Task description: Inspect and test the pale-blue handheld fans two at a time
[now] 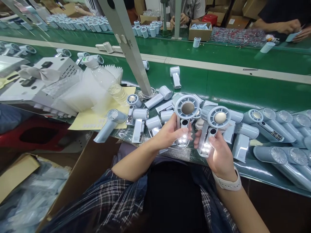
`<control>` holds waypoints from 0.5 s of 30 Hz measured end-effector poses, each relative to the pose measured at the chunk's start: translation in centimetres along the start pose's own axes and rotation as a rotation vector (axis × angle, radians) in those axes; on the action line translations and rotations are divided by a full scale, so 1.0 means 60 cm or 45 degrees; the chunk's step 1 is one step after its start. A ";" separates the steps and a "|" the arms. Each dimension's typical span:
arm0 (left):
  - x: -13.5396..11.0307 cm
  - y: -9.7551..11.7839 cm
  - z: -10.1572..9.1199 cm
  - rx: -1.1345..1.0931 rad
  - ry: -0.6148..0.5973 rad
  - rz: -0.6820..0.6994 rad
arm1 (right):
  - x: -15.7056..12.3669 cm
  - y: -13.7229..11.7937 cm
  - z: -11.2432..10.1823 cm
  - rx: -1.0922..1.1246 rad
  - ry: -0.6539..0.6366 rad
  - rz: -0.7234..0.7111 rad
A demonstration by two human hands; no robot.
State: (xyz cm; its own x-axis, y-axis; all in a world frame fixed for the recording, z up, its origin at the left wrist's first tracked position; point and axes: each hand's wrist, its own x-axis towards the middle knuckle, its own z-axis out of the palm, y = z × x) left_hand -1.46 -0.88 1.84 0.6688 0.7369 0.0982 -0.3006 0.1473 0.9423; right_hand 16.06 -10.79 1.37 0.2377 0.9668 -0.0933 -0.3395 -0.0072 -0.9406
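My left hand is closed round the handle of a light-blue handheld fan, its round ringed head facing me. In my right hand is a second handheld fan, tilted a little. Bright white lights glow on the handles of both, below a dark oval spot. The thumbs lie on the handle fronts, and the two fans are held side by side, apart. Behind and around them, several more fans lie loose on the bench, such as one handheld fan left of my left hand.
Rows of fans lie at the right. A slanted metal post rises behind the pile. At left stand a water bottle and a white machine. Co-workers' hands show across the green belt. A carton sits lower left.
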 end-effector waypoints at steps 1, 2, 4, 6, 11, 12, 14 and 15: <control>-0.001 0.002 0.000 0.021 -0.003 0.006 | 0.000 0.000 0.001 0.015 -0.005 -0.013; -0.002 0.003 0.000 0.043 0.001 0.008 | 0.000 -0.001 0.002 0.022 -0.006 -0.030; -0.004 0.006 -0.001 0.072 0.027 -0.004 | 0.001 -0.001 0.003 0.012 0.004 -0.055; -0.005 0.007 -0.001 0.049 0.062 -0.036 | 0.002 0.000 0.002 -0.010 0.034 -0.053; 0.004 -0.016 0.002 -0.188 0.175 -0.058 | 0.000 0.004 0.009 0.046 0.039 0.008; 0.006 -0.024 0.005 -0.283 0.147 -0.087 | -0.002 0.005 0.012 0.072 0.010 0.014; 0.009 -0.039 0.014 -0.505 -0.019 -0.202 | -0.009 0.007 0.017 0.061 -0.031 -0.013; 0.008 -0.043 0.020 -0.600 -0.114 -0.264 | -0.013 0.006 0.018 -0.001 -0.034 -0.057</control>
State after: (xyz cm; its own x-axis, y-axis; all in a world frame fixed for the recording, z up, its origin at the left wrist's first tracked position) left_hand 0.46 -1.68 -0.14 0.7961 0.6044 -0.0290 -0.4151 0.5803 0.7007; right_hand 14.79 -11.25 1.47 0.2284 0.9727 -0.0424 -0.3282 0.0359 -0.9439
